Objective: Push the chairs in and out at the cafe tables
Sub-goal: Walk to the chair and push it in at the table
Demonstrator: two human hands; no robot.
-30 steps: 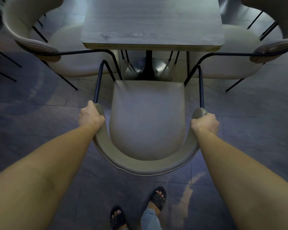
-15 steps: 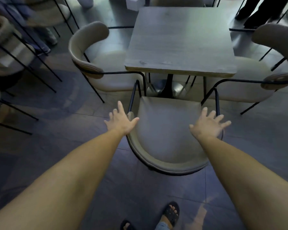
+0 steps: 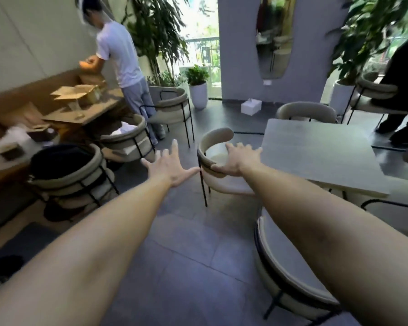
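While both bare arms stretch forward over the grey tiled floor (image 3: 189,243), neither hand holds anything: the left hand (image 3: 169,167) hangs in the air with fingers spread wide and the thumb pointing right, and the right hand (image 3: 237,158) is likewise spread, palm down, seen in front of the curved back of the far chair (image 3: 216,147); whether it touches that backrest cannot be told. This beige chair on thin black legs stands at the left edge of the grey square table (image 3: 316,156), its seat partly under the tabletop. A second chair of the same kind, the near chair (image 3: 285,274), sits at the table's near edge under the right forearm, pushed in so that its seat lies beneath the near left corner. A third chair back (image 3: 306,111) shows beyond the table's far edge. Off to the left, well apart from the table, stacked chairs (image 3: 68,177) stand beside a wooden table (image 3: 90,111) carrying an open cardboard box (image 3: 78,95), where a person in a white shirt (image 3: 118,55) stands bent over it. A white planter (image 3: 198,94) with a small green plant stands by the doorway, and a white box (image 3: 251,107) rests on the floor near the wall.
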